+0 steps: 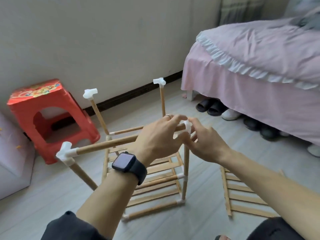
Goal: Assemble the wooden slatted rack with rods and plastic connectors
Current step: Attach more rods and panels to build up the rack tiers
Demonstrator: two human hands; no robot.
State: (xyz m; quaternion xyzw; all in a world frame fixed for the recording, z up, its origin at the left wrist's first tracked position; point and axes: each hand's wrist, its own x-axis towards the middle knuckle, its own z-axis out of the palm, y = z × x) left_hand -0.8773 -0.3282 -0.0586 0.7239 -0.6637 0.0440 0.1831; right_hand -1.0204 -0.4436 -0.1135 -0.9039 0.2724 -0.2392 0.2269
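- Head view: the half-built rack [147, 179] stands on the floor [204, 196] in front of the person, two slatted shelves in place and white connectors capping the uprights.
- A top rod [107, 144] runs with its long axis from the near-left corner connector [66, 151] up and to the right, ending at the near-right connector [186, 126], which sits between both hands.
- The left hand [159, 137], watch on its wrist, reaches from the left along the rod, fingers curled around the rod's right end.
- The right hand [204, 141] comes in from the right, fingers partly closed; it seems to pinch the connector, though blur hides the exact contact.
- Judged from this, the rod end must go straight into the connector socket along the rod's own axis.
- A spare slatted panel [242, 193] lies on the floor to the right, apart from the rack.
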